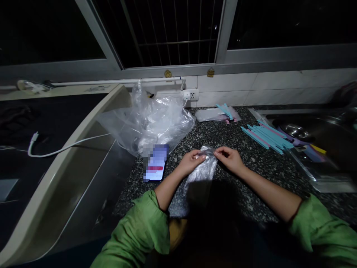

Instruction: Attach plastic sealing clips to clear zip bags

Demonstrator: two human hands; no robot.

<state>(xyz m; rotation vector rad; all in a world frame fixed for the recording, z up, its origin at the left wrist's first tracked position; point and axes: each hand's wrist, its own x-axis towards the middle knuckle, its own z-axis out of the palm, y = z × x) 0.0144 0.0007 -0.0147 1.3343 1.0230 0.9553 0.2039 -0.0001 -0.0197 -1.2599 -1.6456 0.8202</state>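
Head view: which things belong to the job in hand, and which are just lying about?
Job in hand:
- clear film, pinched by left hand and right hand
- perhaps strips and big bag

Apparently lying about:
- phone
- cable
- bowl

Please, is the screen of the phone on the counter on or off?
On: the phone screen is lit, bluish and white with a red band; part of it is pixelated.

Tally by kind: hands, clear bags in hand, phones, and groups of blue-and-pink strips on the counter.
Left hand and right hand: 2
Held clear bag: 1
Phone: 1
Larger strip group and smaller strip group: 2
Total: 6
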